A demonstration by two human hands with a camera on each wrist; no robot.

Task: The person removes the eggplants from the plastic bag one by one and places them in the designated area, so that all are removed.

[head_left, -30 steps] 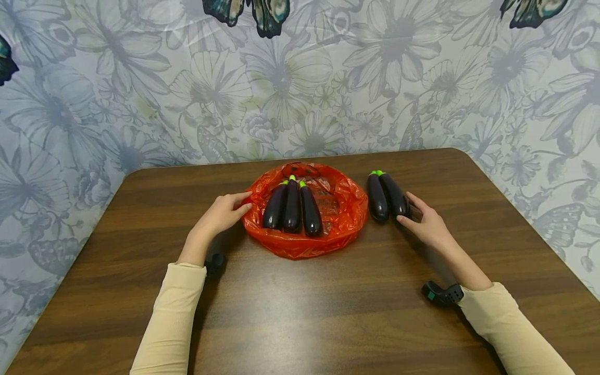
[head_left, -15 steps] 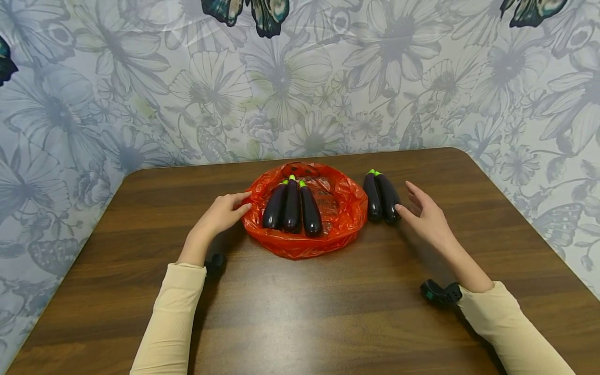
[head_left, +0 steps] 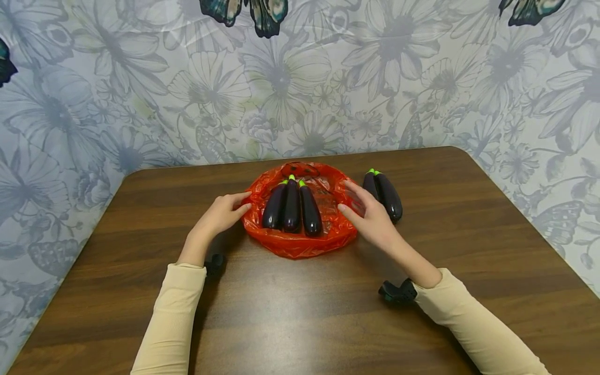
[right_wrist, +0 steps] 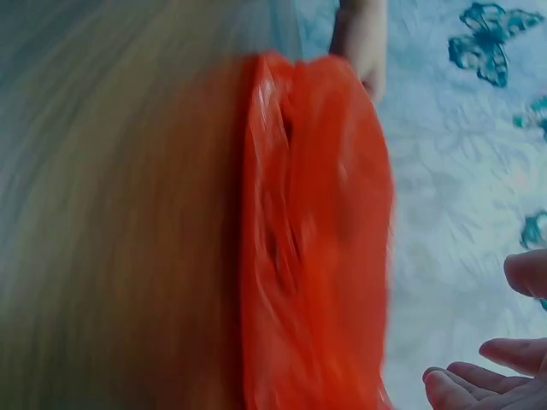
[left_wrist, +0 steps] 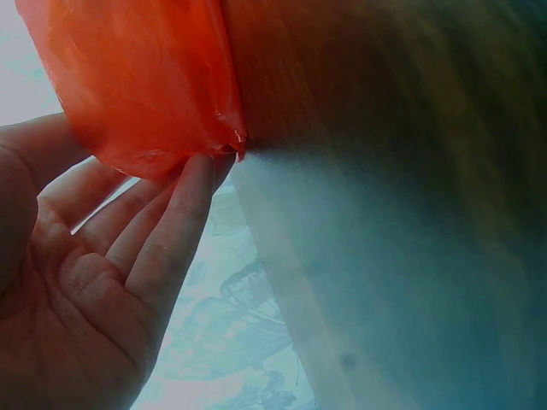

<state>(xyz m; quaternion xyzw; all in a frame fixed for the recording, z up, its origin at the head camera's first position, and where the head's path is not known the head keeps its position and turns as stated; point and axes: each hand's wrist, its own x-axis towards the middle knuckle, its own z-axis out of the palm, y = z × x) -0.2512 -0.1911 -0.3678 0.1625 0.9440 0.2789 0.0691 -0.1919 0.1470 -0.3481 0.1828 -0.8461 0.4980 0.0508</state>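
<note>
A red plastic bag point(head_left: 300, 247) lies spread with its mouth upward on the table, and three dark eggplants point(head_left: 291, 208) with green tips rest side by side inside it. My left hand point(head_left: 216, 217) is at the bag's left side; in the left wrist view its nearly straight fingers point(left_wrist: 175, 231) touch the outside of the red plastic. My right hand point(head_left: 372, 219) is over the bag's right rim, thumb and fingers spread apart with nothing between them. Two more eggplants point(head_left: 389, 195) lie just beyond it on the right, one partly hidden behind the hand.
The brown wooden table point(head_left: 281, 317) extends on both sides of the bag and in front of it. Behind it rises a wall point(head_left: 300, 94) with a floral and butterfly pattern. A dark band with a small device point(head_left: 398, 291) is on the right wrist.
My right hand has let go of the right-hand eggplants, after shifting them slightly left, and has moved left to the bag's right rim. The left hand has stayed in place.
</note>
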